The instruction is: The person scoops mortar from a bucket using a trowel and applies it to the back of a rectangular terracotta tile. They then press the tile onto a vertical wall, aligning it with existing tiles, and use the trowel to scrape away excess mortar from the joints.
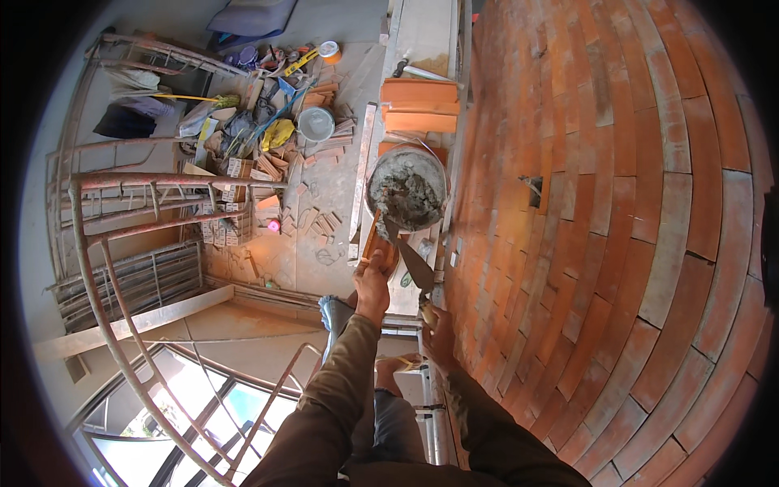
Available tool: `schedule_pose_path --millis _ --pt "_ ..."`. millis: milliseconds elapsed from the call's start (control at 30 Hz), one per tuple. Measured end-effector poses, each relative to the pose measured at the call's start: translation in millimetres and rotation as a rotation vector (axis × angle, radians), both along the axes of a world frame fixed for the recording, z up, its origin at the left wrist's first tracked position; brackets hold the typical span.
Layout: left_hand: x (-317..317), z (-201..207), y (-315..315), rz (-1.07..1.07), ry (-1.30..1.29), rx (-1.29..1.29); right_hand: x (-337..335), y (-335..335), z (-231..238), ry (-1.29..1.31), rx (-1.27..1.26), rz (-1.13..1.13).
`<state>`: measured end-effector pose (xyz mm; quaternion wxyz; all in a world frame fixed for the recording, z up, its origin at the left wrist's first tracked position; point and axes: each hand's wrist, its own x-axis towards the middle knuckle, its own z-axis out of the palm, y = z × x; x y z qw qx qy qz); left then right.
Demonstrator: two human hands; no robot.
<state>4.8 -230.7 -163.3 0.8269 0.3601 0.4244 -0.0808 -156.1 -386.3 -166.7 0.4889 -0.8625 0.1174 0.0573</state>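
My left hand (372,290) is closed around a thin orange brick tile (389,253), held at the near edge of a round bucket (445,173). Wet grey mortar (408,193) fills much of that bucket. In my right hand (440,339) is the handle of a pointing trowel (415,266). Its blade slants up and left, and the tip meets the tile's far end by the mortar. Whether mortar lies on the tile is hard to make out. Just beyond the bucket, more orange tiles (419,105) lie stacked on the plank (420,32).
A wall of orange brick tiles (568,268) rises close on the right, with a small opening (535,191) in it. Rusty scaffold rails (178,180) stand left. Far below, a pail (316,124), tile pieces and tools litter the floor. A hammer (422,73) lies beyond the stack.
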Motion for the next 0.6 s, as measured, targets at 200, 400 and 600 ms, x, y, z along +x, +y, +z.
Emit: schedule_pose_path --millis 200,400,600 --pt "7 21 0 0.000 0.070 -0.037 25 -9 39 0.051 0.147 -0.117" --pt "2 10 4 0.011 0.107 -0.162 41 24 19 0.104 0.232 -0.084" --pt "-6 -1 8 -0.052 0.057 -0.124 100 2 -25 0.011 0.195 -0.068"
